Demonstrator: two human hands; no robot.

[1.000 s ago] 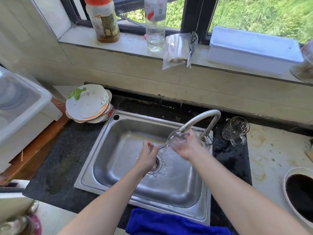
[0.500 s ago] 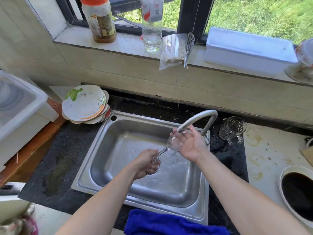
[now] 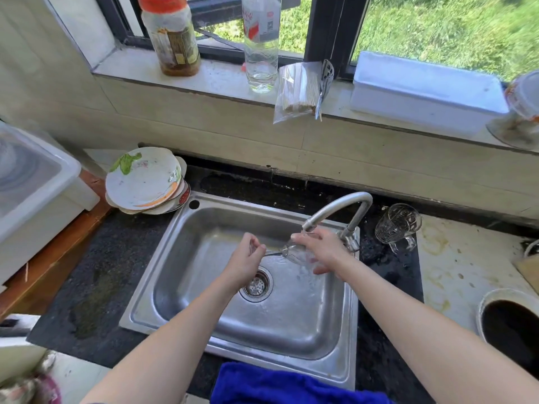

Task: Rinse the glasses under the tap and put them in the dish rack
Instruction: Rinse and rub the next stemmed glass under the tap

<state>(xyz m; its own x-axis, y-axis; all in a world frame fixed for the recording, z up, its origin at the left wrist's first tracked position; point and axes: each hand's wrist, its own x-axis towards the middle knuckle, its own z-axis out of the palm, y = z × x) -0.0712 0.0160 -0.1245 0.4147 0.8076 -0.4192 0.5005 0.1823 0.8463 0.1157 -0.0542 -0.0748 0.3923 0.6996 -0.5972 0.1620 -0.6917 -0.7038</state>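
The right hand (image 3: 322, 250) wraps its grip around the bowl of one stemmed glass (image 3: 294, 253), held on its side just under the tap (image 3: 335, 209) spout, above the steel sink (image 3: 204, 228). The left hand (image 3: 246, 262) pinches the glass's foot, fingers closed on it. One patterned glass mug (image 3: 398, 225) lies tipped on the dark table (image 3: 96, 275) right of the tap. A stack of plates (image 3: 144, 179) sits at the sink's left corner; their number cannot be told. One blue cloth (image 3: 280, 384) lies at the near edge.
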